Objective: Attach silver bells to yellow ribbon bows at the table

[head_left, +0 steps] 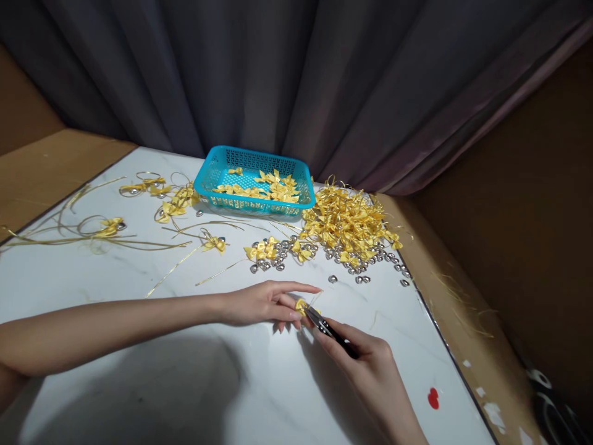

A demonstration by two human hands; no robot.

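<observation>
My left hand [271,304] pinches a small yellow ribbon bow [301,306] between thumb and fingers, its index finger stretched out above it. A thin cord end stands up from the bow near that fingertip. My right hand [356,352] is closed around a pair of dark-handled thread snips [328,330]. The metal blades of the snips reach the bow at its right side. Whether they are closed on the cord I cannot make out. Both hands are over the front middle of the white marbled table [259,395].
A turquoise perforated basket [254,202] at the back holds several yellow bows. Right of it lies a heap of yellow bows with gold cord [347,216], bordered by silver heart-shaped pieces [365,266]. Loose gold cords [139,243] spread leftward. A red sticker [433,398] lies front right.
</observation>
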